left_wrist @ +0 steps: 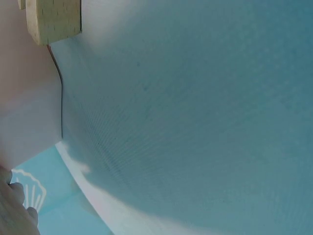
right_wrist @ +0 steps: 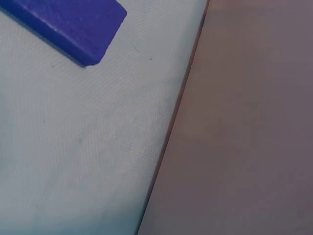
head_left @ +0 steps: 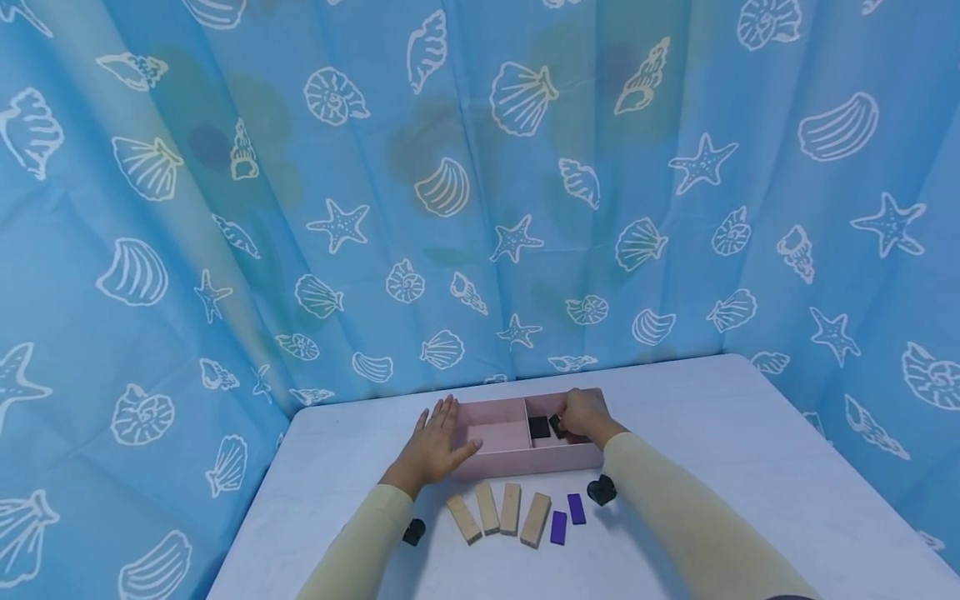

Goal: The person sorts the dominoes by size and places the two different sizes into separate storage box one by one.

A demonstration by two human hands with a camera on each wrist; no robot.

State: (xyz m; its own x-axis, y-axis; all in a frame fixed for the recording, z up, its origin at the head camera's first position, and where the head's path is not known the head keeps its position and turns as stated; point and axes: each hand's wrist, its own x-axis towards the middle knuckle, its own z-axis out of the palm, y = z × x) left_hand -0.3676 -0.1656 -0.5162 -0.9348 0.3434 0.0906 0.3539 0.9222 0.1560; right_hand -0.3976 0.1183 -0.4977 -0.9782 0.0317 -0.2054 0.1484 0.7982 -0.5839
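Observation:
A pink box [head_left: 491,465] with a divider stands on the white table. My left hand [head_left: 431,446] rests on the box's left end with its fingers extended; in the left wrist view only some fingers [left_wrist: 17,203] show at the lower left corner. Over the right compartment, my right hand [head_left: 585,414] pinches a small black block [head_left: 557,426], tilted and partly covered by the fingers. Beside it in the same compartment lies a black square piece [head_left: 539,427]. The right wrist view shows the box wall and a purple block [right_wrist: 73,24], but not the hand.
Several pale wooden blocks [head_left: 510,508] lie in front of the box, with two purple blocks [head_left: 558,527] to their right. Black wrist-camera parts [head_left: 602,490] stick out beneath both forearms. A blue shell-patterned curtain [head_left: 480,208] hangs behind the table.

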